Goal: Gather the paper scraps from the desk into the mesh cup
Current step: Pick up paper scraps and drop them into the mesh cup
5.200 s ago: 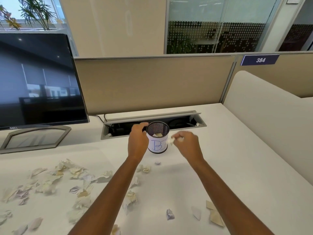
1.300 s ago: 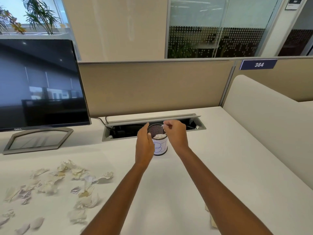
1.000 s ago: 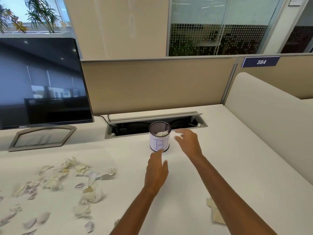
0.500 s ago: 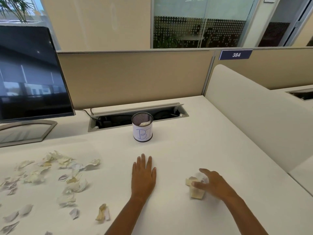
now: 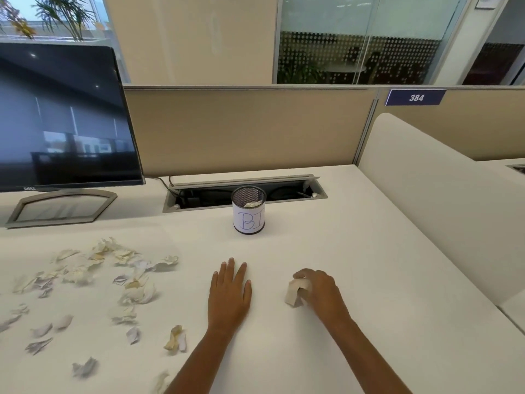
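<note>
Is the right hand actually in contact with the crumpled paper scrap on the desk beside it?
Touching. The head view shows the right hand with its fingers curled over the paper scrap, with no gap between them.

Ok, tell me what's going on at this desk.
A person is clearing torn paper into a mesh cup. The right hand has its fingers curled round a paper scrap on the desk, while the left hand rests flat beside it, holding nothing. The cup stands upright farther back with some paper already inside. Many loose scraps lie to the left, in front of the monitor.
</note>
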{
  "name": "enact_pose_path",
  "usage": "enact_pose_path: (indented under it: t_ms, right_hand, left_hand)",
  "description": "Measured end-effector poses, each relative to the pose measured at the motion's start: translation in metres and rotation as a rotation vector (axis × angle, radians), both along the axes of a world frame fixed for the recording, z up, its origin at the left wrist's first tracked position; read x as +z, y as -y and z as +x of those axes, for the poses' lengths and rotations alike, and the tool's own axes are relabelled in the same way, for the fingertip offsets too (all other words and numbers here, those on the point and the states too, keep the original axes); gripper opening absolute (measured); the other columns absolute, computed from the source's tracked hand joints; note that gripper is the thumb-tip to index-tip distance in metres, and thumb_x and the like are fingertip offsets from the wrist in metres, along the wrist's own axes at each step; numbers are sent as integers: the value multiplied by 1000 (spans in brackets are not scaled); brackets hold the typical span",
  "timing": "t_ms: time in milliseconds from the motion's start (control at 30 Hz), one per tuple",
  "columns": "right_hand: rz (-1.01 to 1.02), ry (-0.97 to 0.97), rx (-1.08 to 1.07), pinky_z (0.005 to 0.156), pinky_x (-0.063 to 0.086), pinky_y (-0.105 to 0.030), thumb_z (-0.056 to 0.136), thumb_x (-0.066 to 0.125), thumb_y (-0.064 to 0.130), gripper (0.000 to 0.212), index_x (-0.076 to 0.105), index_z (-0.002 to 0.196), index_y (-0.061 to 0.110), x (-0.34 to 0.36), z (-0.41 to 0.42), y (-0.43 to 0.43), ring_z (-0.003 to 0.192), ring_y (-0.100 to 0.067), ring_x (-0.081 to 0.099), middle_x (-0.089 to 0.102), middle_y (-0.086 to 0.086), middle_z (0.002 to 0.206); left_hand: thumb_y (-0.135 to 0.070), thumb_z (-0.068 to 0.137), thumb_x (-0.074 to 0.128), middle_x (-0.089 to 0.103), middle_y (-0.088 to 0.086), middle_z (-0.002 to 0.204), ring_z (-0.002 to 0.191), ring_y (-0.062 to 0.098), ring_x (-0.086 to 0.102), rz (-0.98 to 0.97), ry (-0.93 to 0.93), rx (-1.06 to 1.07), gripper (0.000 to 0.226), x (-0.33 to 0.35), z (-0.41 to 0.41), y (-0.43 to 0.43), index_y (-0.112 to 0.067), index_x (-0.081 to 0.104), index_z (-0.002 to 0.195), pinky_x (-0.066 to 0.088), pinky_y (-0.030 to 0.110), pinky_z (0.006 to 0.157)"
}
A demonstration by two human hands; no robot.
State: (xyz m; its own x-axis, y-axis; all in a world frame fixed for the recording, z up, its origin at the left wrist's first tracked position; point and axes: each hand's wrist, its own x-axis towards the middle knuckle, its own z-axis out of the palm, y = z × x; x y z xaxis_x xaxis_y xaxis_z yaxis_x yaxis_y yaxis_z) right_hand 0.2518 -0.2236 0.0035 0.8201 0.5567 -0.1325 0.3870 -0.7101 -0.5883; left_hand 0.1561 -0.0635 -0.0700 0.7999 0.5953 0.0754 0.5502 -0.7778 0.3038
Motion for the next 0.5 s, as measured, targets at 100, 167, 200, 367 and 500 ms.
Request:
enact_pose_path:
  t_ms: [100,167,200,367,500]
  right_hand:
    - [101,49,7,80,39,-23,84,57,6,31,62,113,14,17,17,-28,106,-24,57,63,-11,112]
    - [150,98,9,82,42,-26,84,58,7,31,63,113,14,31,31,-52,104,-25,58,63,-12,112]
    - [184,118,11,82,43,-26,84,59,7,31,63,113,14,39,38,-66,103,-27,59,64,-13,111]
    - [334,204,67,78,43,-30,83,56,8,28,65,110,11,73,69,-132,100,-30,59,64,-15,109]
    - [329,234,113,71,37,-29,82,53,4,29,64,108,10,80,85,-172,97,-33,57,59,-19,107]
  left_hand:
    - [-35,99,26,9,2,160,148,18,9,-7,7,27,50,1,-3,-2,-28,19,148,6,31,121]
    - [-34,99,26,8,2,160,148,17,8,-7,8,29,50,0,-3,-2,-28,18,148,5,31,121]
    - [-34,99,25,7,1,160,148,17,8,-5,9,30,50,0,-3,-3,-28,17,148,5,31,121]
    - [-34,99,26,6,0,160,148,15,6,-29,41,33,50,-4,-3,-4,-29,18,148,3,30,121]
    - [-33,99,25,6,0,160,148,15,6,-24,58,41,50,-6,-1,-6,-29,17,148,3,29,121]
